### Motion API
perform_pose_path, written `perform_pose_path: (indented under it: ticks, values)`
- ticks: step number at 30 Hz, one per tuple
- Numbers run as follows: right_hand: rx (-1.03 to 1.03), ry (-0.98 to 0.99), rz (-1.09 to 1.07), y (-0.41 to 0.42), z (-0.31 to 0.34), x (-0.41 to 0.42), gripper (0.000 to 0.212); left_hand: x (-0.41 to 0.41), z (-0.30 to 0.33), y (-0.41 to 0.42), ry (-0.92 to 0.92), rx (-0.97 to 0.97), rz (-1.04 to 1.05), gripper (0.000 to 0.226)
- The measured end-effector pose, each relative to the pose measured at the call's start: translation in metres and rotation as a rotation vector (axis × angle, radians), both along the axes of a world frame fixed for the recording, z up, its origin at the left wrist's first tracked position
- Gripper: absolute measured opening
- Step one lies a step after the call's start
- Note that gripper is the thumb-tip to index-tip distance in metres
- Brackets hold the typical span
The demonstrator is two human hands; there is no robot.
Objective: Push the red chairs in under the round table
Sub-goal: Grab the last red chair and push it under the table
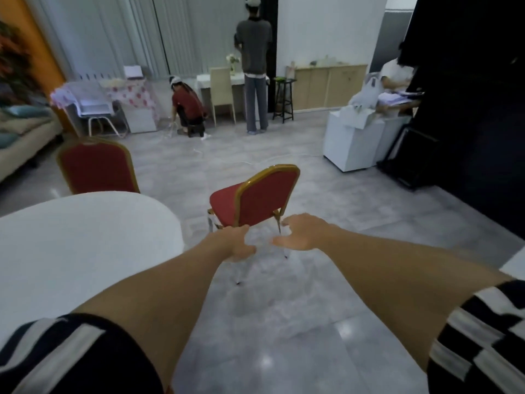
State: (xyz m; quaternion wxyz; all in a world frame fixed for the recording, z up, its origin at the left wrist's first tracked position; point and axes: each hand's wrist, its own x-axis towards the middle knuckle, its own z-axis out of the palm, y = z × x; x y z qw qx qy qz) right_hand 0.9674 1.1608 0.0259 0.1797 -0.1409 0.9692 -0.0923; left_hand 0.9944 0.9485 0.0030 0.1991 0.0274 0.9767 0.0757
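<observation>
A round white table fills the left foreground. One red chair with a gold frame stands at the table's far side, its back close to the rim. A second red chair stands out on the floor to the right of the table, its seat turned toward the table with a gap between them. Both my arms are stretched toward this chair. My left hand is in front of its near rear leg, fingers and thumb apart. My right hand is spread flat just below the backrest. Neither hand grips anything.
Grey tiled floor lies around the chair. A white cabinet stands at the right and a sofa at the left. At the back, one person stands, another crouches by a desk, and a black stool is nearby.
</observation>
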Motion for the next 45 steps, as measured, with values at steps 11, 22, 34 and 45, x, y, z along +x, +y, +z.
perform_pose_path:
  ticks: [11, 22, 34, 45]
  values:
    - [-0.041, 0.023, -0.087, 0.041, -0.003, -0.150, 0.091, -0.169, 0.012, 0.034, 0.079, 0.000, -0.043, 0.087]
    - [-0.078, 0.013, 0.047, 0.081, -0.020, -0.319, 0.111, -0.294, -0.010, 0.064, 0.095, 0.049, 0.100, 0.088]
    - [-0.066, -0.013, 0.196, 0.066, -0.048, -0.465, 0.086, -0.414, -0.059, 0.068, 0.069, 0.045, 0.240, 0.098]
    - [0.054, -0.154, 0.319, 0.016, -0.096, -0.583, 0.112, -0.520, -0.117, 0.044, -0.067, 0.082, 0.197, 0.081]
